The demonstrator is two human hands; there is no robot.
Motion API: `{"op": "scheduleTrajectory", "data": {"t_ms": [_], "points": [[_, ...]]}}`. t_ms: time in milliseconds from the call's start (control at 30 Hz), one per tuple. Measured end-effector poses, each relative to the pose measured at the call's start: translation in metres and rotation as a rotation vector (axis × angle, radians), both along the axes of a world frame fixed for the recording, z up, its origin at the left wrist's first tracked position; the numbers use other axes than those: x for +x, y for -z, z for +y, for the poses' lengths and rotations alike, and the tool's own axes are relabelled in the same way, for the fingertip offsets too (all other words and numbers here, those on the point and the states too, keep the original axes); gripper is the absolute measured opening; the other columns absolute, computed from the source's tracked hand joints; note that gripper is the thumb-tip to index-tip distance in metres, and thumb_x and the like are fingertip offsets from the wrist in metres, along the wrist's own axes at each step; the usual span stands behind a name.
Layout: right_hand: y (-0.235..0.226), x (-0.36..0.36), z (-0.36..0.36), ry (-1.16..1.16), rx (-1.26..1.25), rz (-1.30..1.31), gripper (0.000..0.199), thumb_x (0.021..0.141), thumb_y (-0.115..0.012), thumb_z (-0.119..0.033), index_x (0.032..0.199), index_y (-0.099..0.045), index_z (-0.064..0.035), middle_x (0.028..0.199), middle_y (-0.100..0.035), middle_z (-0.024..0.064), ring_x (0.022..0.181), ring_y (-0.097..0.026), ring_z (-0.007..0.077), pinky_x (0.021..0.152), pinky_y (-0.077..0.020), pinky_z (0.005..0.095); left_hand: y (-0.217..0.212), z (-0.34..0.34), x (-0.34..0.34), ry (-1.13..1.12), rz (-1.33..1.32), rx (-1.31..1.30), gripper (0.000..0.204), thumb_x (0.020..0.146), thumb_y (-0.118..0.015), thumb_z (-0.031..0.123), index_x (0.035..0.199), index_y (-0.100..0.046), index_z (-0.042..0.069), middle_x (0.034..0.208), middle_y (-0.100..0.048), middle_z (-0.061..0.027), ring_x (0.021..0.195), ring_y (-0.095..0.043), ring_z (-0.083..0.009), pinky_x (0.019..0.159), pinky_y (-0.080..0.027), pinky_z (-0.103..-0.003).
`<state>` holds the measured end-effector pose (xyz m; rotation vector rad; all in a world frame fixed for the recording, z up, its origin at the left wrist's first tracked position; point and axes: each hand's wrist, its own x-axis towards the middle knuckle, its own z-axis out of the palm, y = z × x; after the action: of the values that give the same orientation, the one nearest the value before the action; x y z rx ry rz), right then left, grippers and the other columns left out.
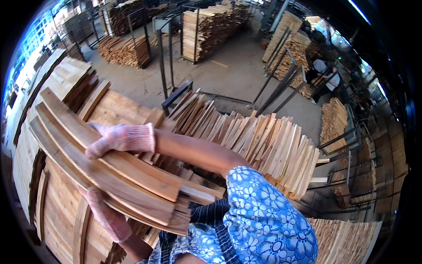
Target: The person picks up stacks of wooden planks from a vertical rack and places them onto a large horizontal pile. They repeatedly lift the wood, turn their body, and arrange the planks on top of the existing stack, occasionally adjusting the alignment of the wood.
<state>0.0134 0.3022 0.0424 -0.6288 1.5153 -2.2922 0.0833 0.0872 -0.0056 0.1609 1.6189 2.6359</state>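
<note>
Both my hands wear pink knit gloves and carry a bundle of several thin wooden slats (110,167) that runs from the upper left down to the lower middle. My right hand (121,138) lies on top of the bundle with its fingers curled over the upper slat. Underneath, my left hand (105,215) supports the bundle from below. My right arm in a blue flowered sleeve (263,215) reaches across from the lower right. Below the bundle is a tall stack of wooden boards (57,207).
A rack of slats stood on edge (263,141) fans out to the right. Black metal frames (169,57) stand behind it. More wood piles (206,28) sit on the concrete floor. A person (325,79) works near stacks at the far right.
</note>
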Motion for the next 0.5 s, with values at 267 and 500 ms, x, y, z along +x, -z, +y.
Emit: {"op": "scheduleTrajectory", "data": {"t_ms": [267, 500], "points": [[-0.006, -0.034, -0.17, -0.249, -0.09, -0.151, 0.067, 0.098, -0.065, -0.021, 0.155, -0.034, -0.0041, 0.135, -0.06, 0.0151, 0.113, -0.067, 0.0223, 0.095, -0.0596, 0.0354, 0.044, -0.174, -0.015, -0.345, 0.336, -0.576, 0.062, 0.104, -0.058, 0.033, 0.153, -0.035, 0.002, 0.134, -0.058, -0.0167, 0.107, -0.064, -0.0222, 0.092, -0.054, -0.033], [-0.028, -0.008, -0.261, -0.362, -0.096, -0.14, 0.07, 0.097, -0.07, -0.032, 0.15, -0.034, -0.0035, 0.128, -0.059, 0.0159, 0.114, -0.065, 0.0231, 0.095, -0.0591, 0.0349, -0.076, -0.225, 0.026, -0.239, -0.01, -0.193, 0.104, 0.085, -0.079, 0.044, 0.158, -0.017, 0.003, 0.126, -0.056, -0.0164, 0.11, -0.063, -0.0261, 0.094, -0.059, -0.043]]}}
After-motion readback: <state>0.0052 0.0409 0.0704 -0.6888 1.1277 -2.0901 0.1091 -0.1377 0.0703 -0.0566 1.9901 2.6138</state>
